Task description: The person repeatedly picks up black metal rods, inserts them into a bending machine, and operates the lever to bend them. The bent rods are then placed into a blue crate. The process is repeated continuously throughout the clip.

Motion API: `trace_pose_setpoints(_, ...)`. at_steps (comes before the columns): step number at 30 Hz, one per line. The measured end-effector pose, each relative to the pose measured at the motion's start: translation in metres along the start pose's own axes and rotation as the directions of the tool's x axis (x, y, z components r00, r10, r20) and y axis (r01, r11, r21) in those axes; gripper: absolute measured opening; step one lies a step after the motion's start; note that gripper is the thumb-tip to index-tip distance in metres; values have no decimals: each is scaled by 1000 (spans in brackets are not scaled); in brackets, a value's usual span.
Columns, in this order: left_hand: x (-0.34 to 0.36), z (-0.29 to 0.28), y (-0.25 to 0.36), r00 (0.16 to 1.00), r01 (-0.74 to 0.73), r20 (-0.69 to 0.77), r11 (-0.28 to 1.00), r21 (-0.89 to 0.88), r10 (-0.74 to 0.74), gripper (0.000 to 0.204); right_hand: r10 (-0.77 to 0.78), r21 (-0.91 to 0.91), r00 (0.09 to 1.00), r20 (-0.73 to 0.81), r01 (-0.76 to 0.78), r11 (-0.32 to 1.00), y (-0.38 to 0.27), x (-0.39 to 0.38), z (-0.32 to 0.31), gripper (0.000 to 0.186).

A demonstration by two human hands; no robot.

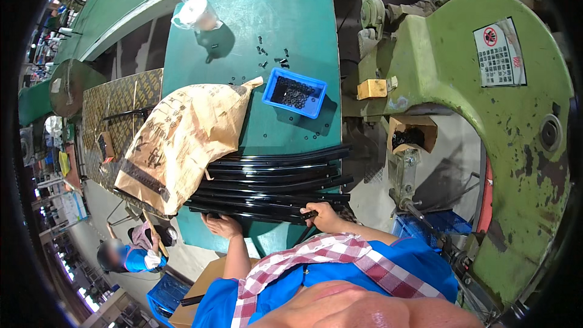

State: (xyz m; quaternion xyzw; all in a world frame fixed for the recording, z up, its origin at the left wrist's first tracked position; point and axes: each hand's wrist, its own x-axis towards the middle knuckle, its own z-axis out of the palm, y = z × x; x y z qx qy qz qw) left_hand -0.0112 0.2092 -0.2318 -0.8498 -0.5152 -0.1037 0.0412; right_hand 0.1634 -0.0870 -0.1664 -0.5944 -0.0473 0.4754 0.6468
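Note:
Long, glossy black tubes [276, 183] lie side by side across the near part of the green table. Along the table's near edge, my left hand [221, 226] holds the nearest tube from its near side, its fingertips partly hidden beneath it. My right hand [323, 216] is closed at that tube's right end, thumb and fingers pinching a small black part [308, 214] whose exact kind I cannot make out. A crumpled brown paper sack [191, 130] covers the left ends of the tubes.
Beyond the tubes stands a blue bin [296, 93] of small black rings, with several black screws [284, 62] loose nearby. A lidded cup [199, 13] stands farther back. A large green machine [522, 97] rises at right, beside a cardboard box [413, 133] of black parts. Another person [136, 255] is at lower left.

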Motion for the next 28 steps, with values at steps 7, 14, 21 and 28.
trace_pose_setpoints(7, -14, -6, 4, 1000, -10, -13, 995, 96, 11, 50, 55, -46, 998, 24, -54, 997, -6, -4, -8, 9)
trace_pose_setpoints(14, -23, -15, 14, 989, 140, 43, 990, 11, -141, 40, 40, -70, 999, -12, -41, 997, -10, -13, -12, 17)
trace_pose_setpoints(21, -25, -15, 17, 988, 152, 34, 988, 29, -153, 36, 20, -110, 1000, -10, -20, 994, -7, -15, -12, 24)
trace_pose_setpoints(28, -24, -6, 11, 981, 185, 41, 981, 55, -188, 50, 23, -76, 999, -23, -25, 997, 5, -14, -11, 18)
